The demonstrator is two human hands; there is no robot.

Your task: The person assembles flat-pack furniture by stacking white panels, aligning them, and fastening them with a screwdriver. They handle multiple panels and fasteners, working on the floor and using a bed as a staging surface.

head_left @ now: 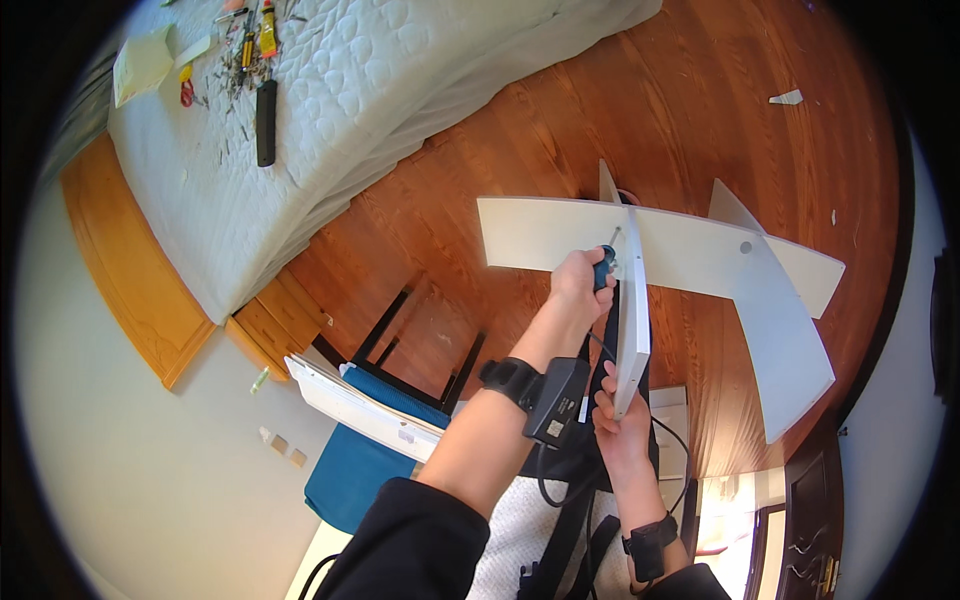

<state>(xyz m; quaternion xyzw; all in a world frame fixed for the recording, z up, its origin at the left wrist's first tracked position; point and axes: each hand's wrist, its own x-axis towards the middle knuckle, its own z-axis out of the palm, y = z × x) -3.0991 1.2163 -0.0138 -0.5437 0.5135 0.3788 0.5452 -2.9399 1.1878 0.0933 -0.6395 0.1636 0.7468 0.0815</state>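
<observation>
Clenching a blue-handled screwdriver (pixel 604 268), the left hand (pixel 578 285) grip is tight; right hand (pixel 620 425) pinches the white panel (pixel 632 320) edge.

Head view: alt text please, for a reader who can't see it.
A person's left hand drives a blue-handled screwdriver into white furniture panels while the right hand grips one panel's edge. Behind, tools lie on a white mattress above a wooden floor.
</observation>
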